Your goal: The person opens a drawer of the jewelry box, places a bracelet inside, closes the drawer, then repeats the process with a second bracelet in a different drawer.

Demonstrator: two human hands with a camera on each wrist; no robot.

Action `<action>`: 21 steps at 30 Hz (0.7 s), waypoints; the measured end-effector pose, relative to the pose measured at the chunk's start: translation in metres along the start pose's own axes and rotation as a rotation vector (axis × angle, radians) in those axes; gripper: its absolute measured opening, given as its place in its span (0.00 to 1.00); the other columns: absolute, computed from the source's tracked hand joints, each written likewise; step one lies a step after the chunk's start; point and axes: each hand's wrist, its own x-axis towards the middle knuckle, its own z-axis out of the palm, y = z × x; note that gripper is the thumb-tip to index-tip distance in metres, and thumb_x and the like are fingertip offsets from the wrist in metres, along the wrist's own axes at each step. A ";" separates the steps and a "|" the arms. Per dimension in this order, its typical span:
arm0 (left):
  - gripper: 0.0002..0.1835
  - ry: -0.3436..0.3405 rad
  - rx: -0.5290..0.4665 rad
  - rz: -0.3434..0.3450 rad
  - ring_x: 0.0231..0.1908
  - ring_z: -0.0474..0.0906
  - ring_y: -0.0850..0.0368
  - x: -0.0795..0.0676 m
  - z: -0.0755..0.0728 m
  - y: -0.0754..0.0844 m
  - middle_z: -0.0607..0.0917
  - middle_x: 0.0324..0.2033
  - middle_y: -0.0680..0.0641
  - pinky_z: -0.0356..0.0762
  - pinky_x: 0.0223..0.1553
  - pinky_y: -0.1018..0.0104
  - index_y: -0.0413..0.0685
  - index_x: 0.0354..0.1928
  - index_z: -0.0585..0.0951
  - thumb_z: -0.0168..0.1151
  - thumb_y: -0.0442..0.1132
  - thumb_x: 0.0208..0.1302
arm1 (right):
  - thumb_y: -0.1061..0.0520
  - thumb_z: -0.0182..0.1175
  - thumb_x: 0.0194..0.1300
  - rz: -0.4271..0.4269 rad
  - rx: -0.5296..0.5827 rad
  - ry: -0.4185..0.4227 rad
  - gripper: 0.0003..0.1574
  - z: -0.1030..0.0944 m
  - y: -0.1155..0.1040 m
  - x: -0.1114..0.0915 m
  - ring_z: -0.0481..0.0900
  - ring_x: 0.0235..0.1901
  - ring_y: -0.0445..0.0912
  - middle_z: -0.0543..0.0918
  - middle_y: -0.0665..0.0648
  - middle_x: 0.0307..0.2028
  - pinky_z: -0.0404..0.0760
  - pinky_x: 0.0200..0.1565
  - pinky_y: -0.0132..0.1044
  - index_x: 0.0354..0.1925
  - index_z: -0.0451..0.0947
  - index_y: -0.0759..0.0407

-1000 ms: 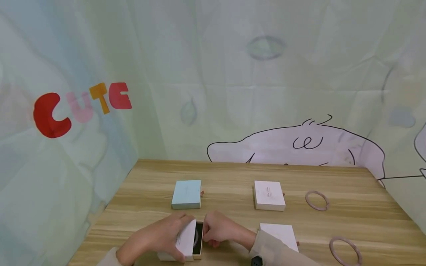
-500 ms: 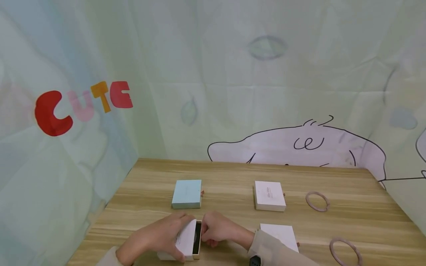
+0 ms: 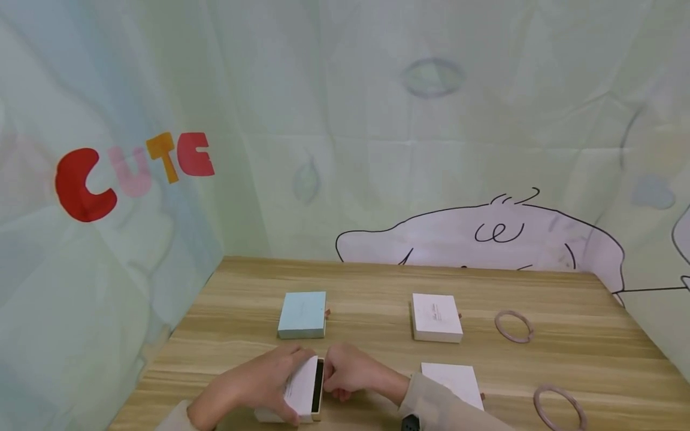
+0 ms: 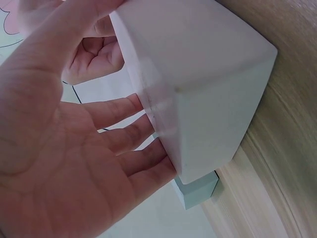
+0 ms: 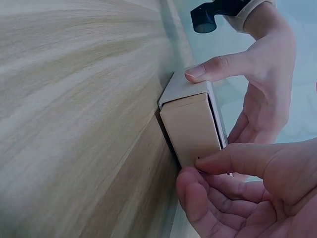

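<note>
A white drawer-style gift box lies near the table's front edge, its drawer standing slightly out of the sleeve. My left hand grips the sleeve, thumb on the near side and fingers across the top and far side. At the drawer's front end, my right hand has its fingers curled, with thumb and index finger pinching at the middle of that end. Whatever lies between those fingertips is hidden. Only a narrow dark strip of the drawer's inside shows in the head view.
Behind my hands sits a light blue box. To the right are a white box and another white box, partly covered by my right sleeve. Two pinkish rings, a far ring and a near ring, lie further right on the wooden table.
The drawer has slid left, deeper into the sleeve, and my right hand has moved left with it. The round item seen inside earlier is now covered. My left hand has stayed put.
</note>
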 end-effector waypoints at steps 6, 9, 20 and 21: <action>0.51 0.009 0.010 0.017 0.45 0.71 0.63 -0.001 0.002 -0.001 0.74 0.53 0.50 0.74 0.45 0.67 0.39 0.63 0.72 0.85 0.54 0.37 | 0.75 0.63 0.55 -0.007 0.002 0.007 0.19 0.003 -0.001 0.001 0.69 0.07 0.37 0.73 0.50 0.08 0.70 0.13 0.27 0.13 0.75 0.64; 0.51 0.007 0.011 0.017 0.45 0.71 0.63 -0.001 0.002 -0.001 0.74 0.53 0.50 0.74 0.46 0.66 0.38 0.63 0.72 0.84 0.54 0.37 | 0.75 0.64 0.56 0.002 0.014 0.001 0.19 0.004 -0.002 0.002 0.69 0.07 0.38 0.73 0.50 0.08 0.69 0.13 0.26 0.13 0.75 0.64; 0.52 0.003 0.026 -0.001 0.47 0.71 0.61 -0.001 0.000 0.002 0.74 0.55 0.49 0.74 0.48 0.64 0.36 0.65 0.71 0.84 0.55 0.38 | 0.77 0.62 0.56 0.011 0.027 0.001 0.19 0.006 -0.002 0.004 0.69 0.07 0.38 0.73 0.50 0.08 0.69 0.12 0.27 0.14 0.74 0.63; 0.52 0.005 0.027 -0.001 0.47 0.71 0.61 -0.001 0.000 0.002 0.74 0.55 0.49 0.74 0.48 0.64 0.36 0.65 0.71 0.84 0.54 0.38 | 0.77 0.62 0.55 0.009 0.027 0.004 0.19 0.006 -0.002 0.005 0.69 0.07 0.38 0.73 0.50 0.08 0.69 0.12 0.27 0.14 0.74 0.63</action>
